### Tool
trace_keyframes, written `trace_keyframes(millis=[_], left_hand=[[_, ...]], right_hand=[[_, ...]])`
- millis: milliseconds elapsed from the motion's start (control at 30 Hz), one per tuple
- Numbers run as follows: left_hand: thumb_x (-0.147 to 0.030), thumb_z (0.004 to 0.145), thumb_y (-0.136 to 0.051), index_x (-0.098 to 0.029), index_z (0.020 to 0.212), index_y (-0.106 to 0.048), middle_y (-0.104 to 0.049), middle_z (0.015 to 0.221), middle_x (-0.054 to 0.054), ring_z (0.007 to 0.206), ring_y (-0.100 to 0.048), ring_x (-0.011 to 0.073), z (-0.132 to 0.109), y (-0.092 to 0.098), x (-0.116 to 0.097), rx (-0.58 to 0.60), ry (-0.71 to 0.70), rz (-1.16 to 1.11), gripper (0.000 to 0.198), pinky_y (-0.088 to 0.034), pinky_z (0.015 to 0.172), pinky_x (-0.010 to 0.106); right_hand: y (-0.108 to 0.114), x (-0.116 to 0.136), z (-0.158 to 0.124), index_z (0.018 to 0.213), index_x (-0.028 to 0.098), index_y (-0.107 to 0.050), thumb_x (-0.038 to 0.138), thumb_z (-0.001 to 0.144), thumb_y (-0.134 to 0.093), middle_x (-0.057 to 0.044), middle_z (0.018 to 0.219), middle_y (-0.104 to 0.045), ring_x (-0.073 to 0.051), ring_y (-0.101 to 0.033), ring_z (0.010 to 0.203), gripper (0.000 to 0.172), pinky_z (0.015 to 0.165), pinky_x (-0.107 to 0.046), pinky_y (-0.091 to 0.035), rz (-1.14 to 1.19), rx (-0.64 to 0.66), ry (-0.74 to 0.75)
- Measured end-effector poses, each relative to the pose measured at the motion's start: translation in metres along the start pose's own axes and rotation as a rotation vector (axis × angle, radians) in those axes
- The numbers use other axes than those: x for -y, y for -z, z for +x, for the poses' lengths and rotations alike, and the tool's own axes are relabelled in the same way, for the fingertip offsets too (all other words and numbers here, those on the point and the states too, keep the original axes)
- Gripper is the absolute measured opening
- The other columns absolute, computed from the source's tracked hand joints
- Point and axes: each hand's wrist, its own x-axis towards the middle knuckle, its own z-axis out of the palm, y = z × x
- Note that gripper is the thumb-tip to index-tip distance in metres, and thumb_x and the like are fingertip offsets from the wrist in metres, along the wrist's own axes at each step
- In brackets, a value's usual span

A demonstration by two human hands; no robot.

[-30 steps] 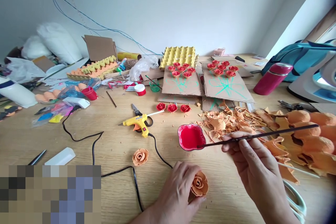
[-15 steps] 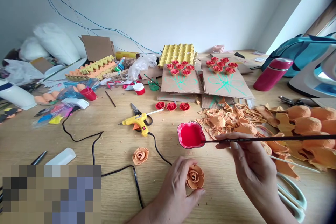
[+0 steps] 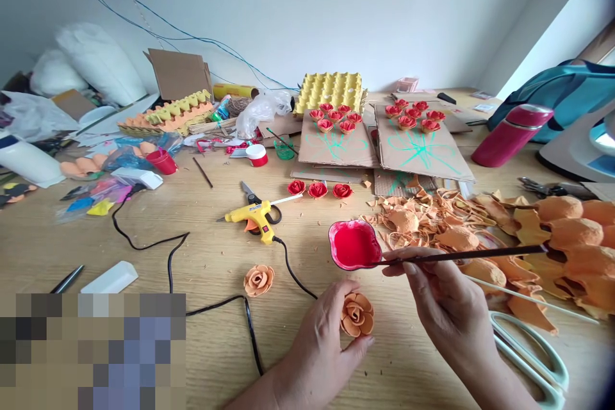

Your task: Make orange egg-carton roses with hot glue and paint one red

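- Left hand (image 3: 321,338), lower centre: curled around an unpainted rose (image 3: 357,315).
- Right hand (image 3: 446,298), lower right: pinches a brush (image 3: 480,255), tip at the paint dish (image 3: 336,238).
- Coloured: three red roses (image 3: 318,190), mid-frame; others on cardboard (image 3: 336,155), upper centre.
- Uncoloured: held rose, second rose (image 3: 259,280).

The wood-grain tabletop (image 3: 216,352) is littered with orange egg-carton scraps (image 3: 403,221). Upon it are set a scalloped dish (image 3: 333,245) of red paint (image 3: 358,248), three red roses (image 3: 318,189), an unpainted rose (image 3: 259,280), and a yellow glue gun (image 3: 259,213) overlapping scissors (image 3: 248,192).
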Motion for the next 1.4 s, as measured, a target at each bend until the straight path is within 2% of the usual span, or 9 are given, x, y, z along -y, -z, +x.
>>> trace_keyframes(millis=[200,467,567,733,833,933,1067,1233,1400], left_hand=[[0.008,0.071,-0.077,-0.024,0.127,-0.056,-0.072,0.119,0.005,0.110,-0.071,0.0223,0.003,0.000,-0.002,0.002,-0.020,-0.039,0.067,-0.058,0.100,0.035],[0.008,0.073,-0.073,-0.023,0.137,-0.050,-0.068,0.135,0.010,0.123,-0.067,0.0247,0.001,-0.002,0.003,-0.004,-0.017,-0.076,0.074,-0.053,0.111,0.041],[0.007,0.073,-0.072,-0.023,0.135,-0.050,-0.069,0.132,0.010,0.120,-0.068,0.0250,0.000,-0.003,0.004,-0.005,-0.023,-0.088,0.073,-0.054,0.110,0.042],[0.006,0.074,-0.072,-0.024,0.131,-0.053,-0.071,0.127,0.008,0.116,-0.069,0.0246,0.003,-0.002,0.001,-0.005,-0.038,-0.104,0.067,-0.056,0.106,0.041],[0.006,0.074,-0.073,-0.023,0.130,-0.053,-0.070,0.125,0.007,0.116,-0.068,0.0241,0.004,-0.002,0.000,0.005,-0.041,-0.105,0.066,-0.056,0.105,0.040],[0.005,0.074,-0.075,-0.022,0.129,-0.054,-0.070,0.123,0.007,0.114,-0.068,0.0233,0.003,-0.002,0.000,0.018,-0.046,-0.096,0.064,-0.056,0.104,0.039],[0.005,0.075,-0.076,-0.019,0.128,-0.055,-0.070,0.120,0.007,0.110,-0.068,0.0233,0.004,-0.001,-0.001,0.026,-0.049,-0.081,0.062,-0.056,0.102,0.038],[0.004,0.075,-0.077,-0.019,0.127,-0.055,-0.070,0.119,0.008,0.108,-0.068,0.0239,0.004,0.001,-0.003,0.043,-0.037,-0.076,0.061,-0.057,0.099,0.038],[0.004,0.076,-0.076,-0.018,0.128,-0.055,-0.070,0.121,0.009,0.109,-0.068,0.0245,0.004,0.001,-0.002,0.050,-0.035,-0.070,0.061,-0.057,0.100,0.040]], right_hand=[[-0.003,0.001,0.005,0.108,0.024,-0.067,0.022,0.104,-0.057,-0.005,0.092,-0.083,-0.018,-0.083,0.080,0.011,0.071,-0.023,-0.065,-0.016,-0.009,-0.026],[-0.010,0.012,0.022,0.102,0.025,-0.069,0.024,0.102,-0.061,-0.002,0.084,-0.083,-0.018,-0.082,0.073,0.008,0.068,-0.024,-0.065,-0.039,0.026,0.002],[-0.015,0.013,0.031,0.103,0.025,-0.067,0.024,0.103,-0.059,0.000,0.080,-0.081,-0.016,-0.081,0.069,0.008,0.063,-0.021,-0.063,-0.030,0.056,0.002],[-0.028,0.010,0.041,0.104,0.025,-0.065,0.024,0.103,-0.056,-0.003,0.090,-0.082,-0.019,-0.082,0.077,0.009,0.066,-0.025,-0.064,-0.040,0.094,0.016],[-0.029,0.012,0.044,0.101,0.025,-0.065,0.024,0.104,-0.055,-0.002,0.081,-0.082,-0.018,-0.081,0.069,0.011,0.062,-0.024,-0.062,-0.042,0.174,0.019],[-0.025,0.014,0.047,0.097,0.024,-0.065,0.025,0.103,-0.056,0.000,0.074,-0.078,-0.018,-0.078,0.063,0.011,0.056,-0.024,-0.059,-0.063,0.179,0.012],[-0.023,0.015,0.050,0.100,0.024,-0.066,0.024,0.104,-0.054,-0.001,0.080,-0.079,-0.018,-0.078,0.070,0.013,0.062,-0.025,-0.058,-0.069,0.171,0.018],[-0.025,0.014,0.052,0.097,0.024,-0.066,0.024,0.103,-0.056,0.000,0.076,-0.077,-0.017,-0.075,0.063,0.011,0.058,-0.024,-0.055,-0.067,0.202,0.017],[-0.028,0.014,0.054,0.101,0.024,-0.065,0.024,0.104,-0.053,-0.003,0.085,-0.080,-0.019,-0.078,0.073,0.012,0.067,-0.027,-0.059,-0.042,0.216,0.021]])
